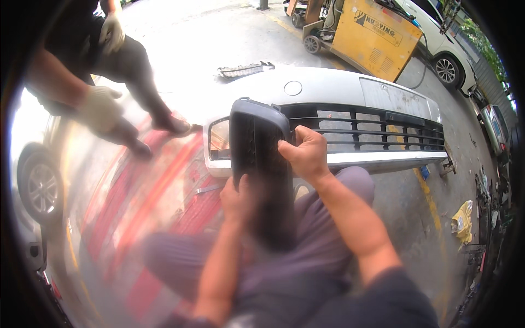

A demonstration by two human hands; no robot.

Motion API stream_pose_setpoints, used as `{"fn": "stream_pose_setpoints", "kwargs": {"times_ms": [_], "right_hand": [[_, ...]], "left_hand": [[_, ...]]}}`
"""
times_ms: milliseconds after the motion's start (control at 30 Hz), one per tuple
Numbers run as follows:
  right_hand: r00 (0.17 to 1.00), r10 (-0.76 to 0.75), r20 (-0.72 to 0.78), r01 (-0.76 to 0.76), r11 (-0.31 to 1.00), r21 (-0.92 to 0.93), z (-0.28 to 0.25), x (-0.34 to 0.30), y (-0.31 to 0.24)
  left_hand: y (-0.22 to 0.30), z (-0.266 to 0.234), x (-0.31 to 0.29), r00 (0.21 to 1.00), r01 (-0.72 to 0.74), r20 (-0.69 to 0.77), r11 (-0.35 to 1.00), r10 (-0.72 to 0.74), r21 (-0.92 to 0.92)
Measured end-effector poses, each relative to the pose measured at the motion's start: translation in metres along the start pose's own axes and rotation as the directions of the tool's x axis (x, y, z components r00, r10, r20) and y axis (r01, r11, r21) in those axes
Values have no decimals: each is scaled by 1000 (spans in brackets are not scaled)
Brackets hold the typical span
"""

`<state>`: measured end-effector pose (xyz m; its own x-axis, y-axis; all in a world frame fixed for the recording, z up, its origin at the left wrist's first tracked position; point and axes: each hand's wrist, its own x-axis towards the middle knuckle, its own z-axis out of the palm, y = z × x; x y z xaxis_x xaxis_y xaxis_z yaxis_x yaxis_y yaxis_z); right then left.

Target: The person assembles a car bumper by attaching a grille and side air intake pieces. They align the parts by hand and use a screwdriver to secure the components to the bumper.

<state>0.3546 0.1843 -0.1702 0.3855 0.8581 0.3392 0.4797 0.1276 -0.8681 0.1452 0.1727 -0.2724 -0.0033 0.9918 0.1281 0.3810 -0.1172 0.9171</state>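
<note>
Between my two hands is a black plastic bumper trim panel [261,145], long and rounded, held upright with its lower end blurred. My left hand [236,201] is closed on its left edge, partly smeared by motion. Higher up, my right hand [306,153] grips the right edge with the thumb on its face. Just beyond the panel lies a white car bumper [333,90] with a black slatted grille [366,131]. The panel covers part of the bumper's left end, where a framed opening [220,136] shows.
A person in gloves [101,108] stands at the left by a car wheel [41,185]. Red striped matting [158,186] covers the floor there. Behind the bumper are a slatted part [247,70] and a yellow wheeled machine [377,44]. A yellow bag [463,221] lies at right.
</note>
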Motion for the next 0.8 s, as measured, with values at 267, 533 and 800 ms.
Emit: {"fn": "stream_pose_setpoints", "kwargs": {"times_ms": [267,533,800], "right_hand": [[993,64,100,-58,997,-60,-5,11,5],[752,222,620,-656,344,672,-16,-9,17],[764,161,624,-639,320,700,-25,-5,26]], "left_hand": [[13,-8,-1,998,54,-23,986,-58,-155],[67,-38,-23,975,-221,-7,965,222,-142],[126,-77,-3,910,-244,333,968,247,-51]]}}
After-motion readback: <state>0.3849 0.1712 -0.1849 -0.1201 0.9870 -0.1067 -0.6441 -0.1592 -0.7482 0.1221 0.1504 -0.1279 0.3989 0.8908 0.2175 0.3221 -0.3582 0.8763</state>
